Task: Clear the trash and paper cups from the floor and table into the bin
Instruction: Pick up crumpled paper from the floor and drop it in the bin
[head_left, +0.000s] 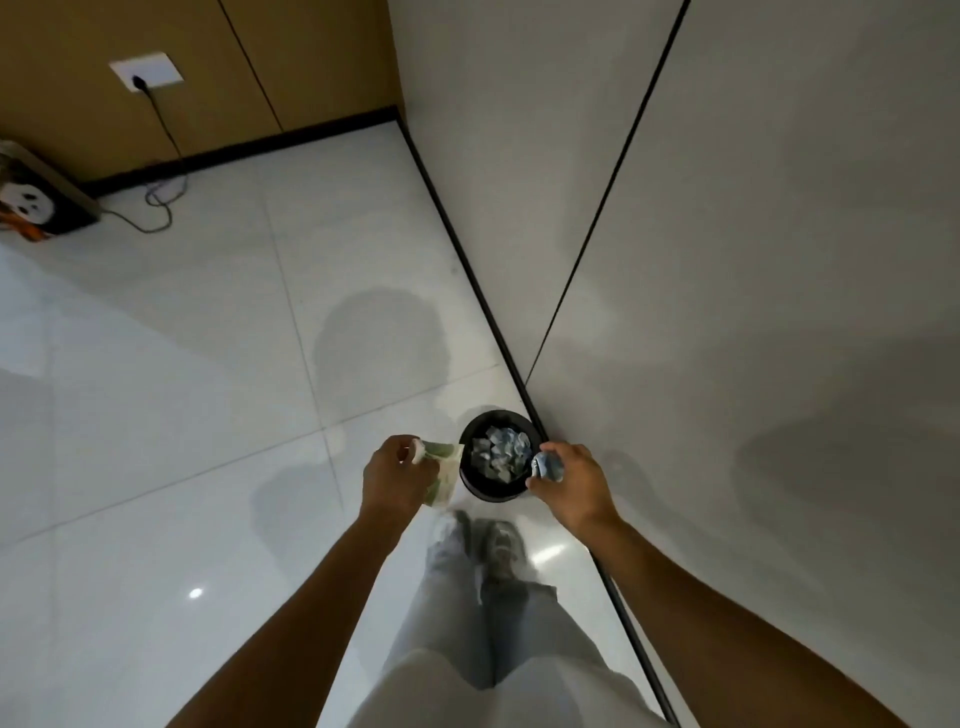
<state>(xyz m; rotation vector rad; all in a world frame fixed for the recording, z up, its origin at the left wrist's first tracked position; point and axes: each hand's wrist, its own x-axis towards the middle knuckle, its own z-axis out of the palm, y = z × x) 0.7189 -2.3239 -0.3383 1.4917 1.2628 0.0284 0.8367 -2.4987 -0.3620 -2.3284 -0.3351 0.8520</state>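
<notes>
Below, a black bin (498, 457), already filled with crumpled paper, is set on the floor (208, 364) beside the wall. Green wrappers (441, 470) are gripped by the left hand (397, 475); a crumpled cup (548, 466) is gripped by the right hand (574, 480). No writing is legible.

An indoor room, home or office: glossy white tiled floor (218, 322), wood-panelled wall (291, 57) with a socket (146, 70) and plugged-in cable (165, 171), black skirting (249, 148), pale cabinet doors (753, 234).
</notes>
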